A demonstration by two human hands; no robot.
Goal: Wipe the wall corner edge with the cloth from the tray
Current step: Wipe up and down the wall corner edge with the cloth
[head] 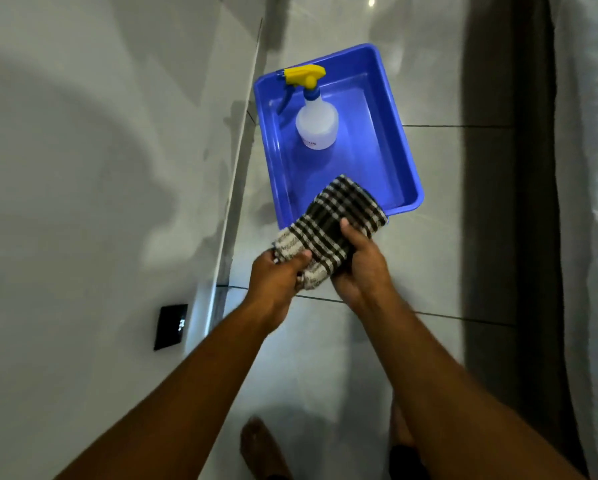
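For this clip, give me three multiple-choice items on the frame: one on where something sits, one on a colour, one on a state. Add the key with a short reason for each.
1. Where is the spray bottle?
A. Standing inside the tray
B. On the floor beside the tray
C. In the left hand

2. What colour is the tray?
A. Red
B. Blue
C. White

3. What is the state of the checked cloth?
A. Lying flat in the tray
B. Hanging on the wall
C. Held by both hands above the tray's near edge

Key:
1 A: the bottle stands on the tray's floor, near its far end.
2 B: its walls and rim are plainly blue.
3 C: the left hand and the right hand both grip the cloth, clear of the wall corner edge.
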